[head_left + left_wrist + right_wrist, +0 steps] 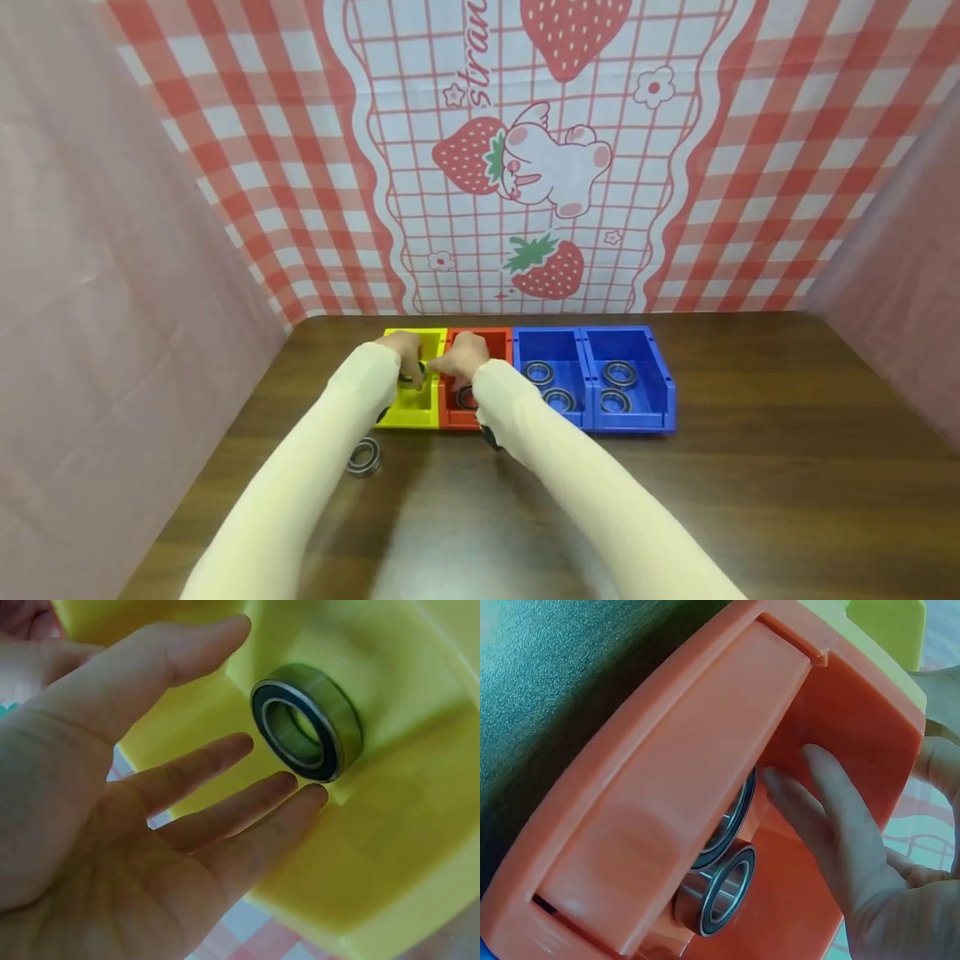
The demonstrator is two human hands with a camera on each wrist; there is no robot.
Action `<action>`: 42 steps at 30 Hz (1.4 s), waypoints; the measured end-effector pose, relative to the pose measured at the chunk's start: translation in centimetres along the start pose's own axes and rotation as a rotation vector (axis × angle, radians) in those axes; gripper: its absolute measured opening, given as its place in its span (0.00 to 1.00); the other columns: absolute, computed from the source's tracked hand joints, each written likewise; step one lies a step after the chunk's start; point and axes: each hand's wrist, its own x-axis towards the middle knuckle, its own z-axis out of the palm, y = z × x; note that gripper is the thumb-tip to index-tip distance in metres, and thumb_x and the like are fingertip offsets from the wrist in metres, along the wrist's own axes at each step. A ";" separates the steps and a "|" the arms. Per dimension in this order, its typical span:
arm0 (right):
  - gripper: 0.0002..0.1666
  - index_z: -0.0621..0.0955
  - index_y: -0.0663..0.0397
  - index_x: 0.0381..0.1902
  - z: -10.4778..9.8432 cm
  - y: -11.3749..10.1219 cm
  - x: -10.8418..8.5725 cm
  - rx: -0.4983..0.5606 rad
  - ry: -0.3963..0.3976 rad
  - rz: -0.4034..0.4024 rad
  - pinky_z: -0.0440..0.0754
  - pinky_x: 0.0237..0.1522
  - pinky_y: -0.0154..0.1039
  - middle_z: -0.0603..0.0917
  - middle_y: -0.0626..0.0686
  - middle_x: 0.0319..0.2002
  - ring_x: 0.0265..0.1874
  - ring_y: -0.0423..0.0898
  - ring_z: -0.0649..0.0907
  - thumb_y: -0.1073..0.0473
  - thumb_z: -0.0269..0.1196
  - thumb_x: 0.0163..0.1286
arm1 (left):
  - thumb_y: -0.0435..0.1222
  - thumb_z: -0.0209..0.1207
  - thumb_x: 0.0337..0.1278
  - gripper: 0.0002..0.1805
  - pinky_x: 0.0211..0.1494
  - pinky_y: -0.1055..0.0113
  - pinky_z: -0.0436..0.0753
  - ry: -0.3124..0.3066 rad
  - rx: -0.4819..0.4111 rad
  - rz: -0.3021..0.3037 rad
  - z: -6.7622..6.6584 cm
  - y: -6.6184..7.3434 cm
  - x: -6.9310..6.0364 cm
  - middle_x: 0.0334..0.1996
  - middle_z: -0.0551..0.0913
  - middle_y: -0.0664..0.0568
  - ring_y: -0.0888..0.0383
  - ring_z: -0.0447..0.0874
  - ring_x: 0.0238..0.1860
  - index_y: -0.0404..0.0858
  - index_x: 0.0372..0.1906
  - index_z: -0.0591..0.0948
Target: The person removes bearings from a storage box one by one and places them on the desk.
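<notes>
My left hand [406,350] reaches into the yellow bin [431,408]. In the left wrist view its thumb and fingers are spread around a steel ball bearing [343,712] with a black seal; the fingertips are close to the ring, and contact is unclear. My right hand [462,357] is over the red bin [495,342], beside the divider with the yellow one. In the right wrist view two of its fingers [840,799] extend down inside, holding nothing. Two bearings [694,896] lie by that bin's front wall, one partly hidden behind it.
Two blue bins [618,340] adjoin the red one on the right, each containing two bearings [558,412]. Another bearing [365,472] sits on the wooden table [750,467], in front of the yellow bin beside my left sleeve. A checked curtain [300,167] hangs behind.
</notes>
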 end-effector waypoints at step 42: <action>0.18 0.78 0.64 0.31 -0.3 0.1 0.6 -0.007 -0.026 0.006 0.86 0.30 0.40 0.83 0.58 0.25 0.22 0.51 0.88 0.54 0.71 0.55 | 0.27 0.62 0.45 0.08 0.34 0.67 0.75 0.046 -0.029 0.013 1.2 0.8 1.3 0.39 0.82 0.44 0.54 0.72 0.35 0.31 0.35 0.82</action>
